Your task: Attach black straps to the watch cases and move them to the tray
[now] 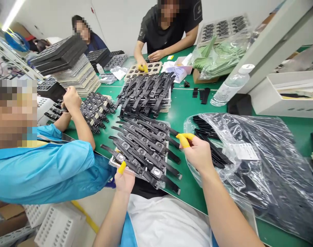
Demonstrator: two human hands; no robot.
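A tray (112, 162) full of smartwatches with black straps lies at the front edge of the green table. My left hand (124, 181) grips its near left corner, the thumb in a yellow finger cot on top and the other fingers hidden below. My right hand (199, 154), with yellow finger cots on thumb and finger, pinches the end of a black watch strap (171, 129) at the tray's right side. The watches lie in slanting rows, backs up, their straps stretched out and overlapping.
A clear bag of black straps (272, 157) lies to the right, near a water bottle (230, 87) and a white box (287, 99). Behind stands a stack of watch trays (146, 92). A co-worker in a blue sleeve (56, 168) sits close at left; another person works opposite.
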